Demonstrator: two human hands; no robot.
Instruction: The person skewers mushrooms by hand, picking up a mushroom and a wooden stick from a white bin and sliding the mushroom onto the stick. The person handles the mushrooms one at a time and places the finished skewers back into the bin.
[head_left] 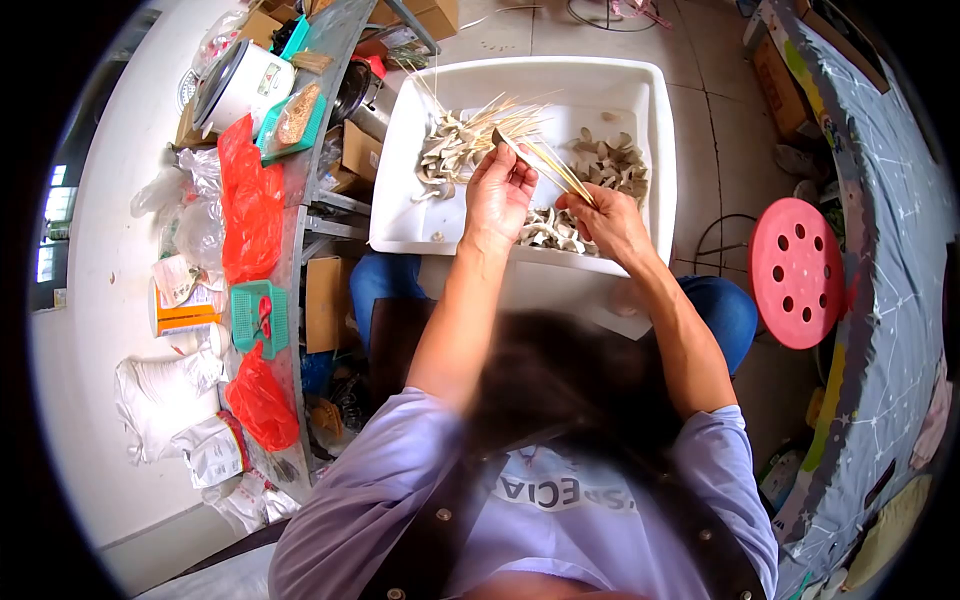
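My left hand (498, 196) is closed in a pinch on a greyish curved piece with a dark edge (499, 138), above the white tub. My right hand (608, 219) grips several thin pale skewers (562, 172), which slant up and left toward my left fingertips. Whether a skewer passes through the piece is too small to tell. Under my hands stands the white tub (388, 200). On its left lies a heap of grey pieces on skewers (450, 150), sticks pointing right. Loose grey curved pieces (617, 163) lie on the right and near side.
A metal-edged table (294, 225) on the left carries a red plastic bag (248, 205), green baskets (240, 318) and a white cooker (250, 85). A red stool (797, 273) with holes stands at right, beside a grey patterned cloth (890, 300). Cardboard boxes (330, 300) sit under the table.
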